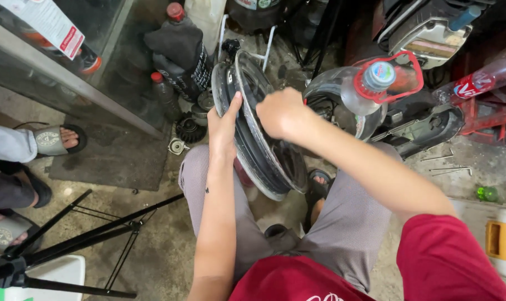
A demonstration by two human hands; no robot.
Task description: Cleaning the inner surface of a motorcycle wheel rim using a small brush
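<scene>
A black metal wheel rim [253, 145] stands upright on edge between my knees. My left hand [224, 127] lies flat against its left outer edge, thumb up along the rim. My right hand [282, 114] is curled over the rim's top right side, fingers reaching into its inner face where I cannot see them. My grey trousers and red shirt fill the lower middle of the view.
A clear plastic bottle [369, 89] with a red ring sits right of the rim. Dark oil bottles [180, 53], a gear [189, 129] and a glass cabinet [69, 61] stand at the left. Another person's sandalled feet [55, 139] are far left. A black tripod [85, 234] lies on the floor.
</scene>
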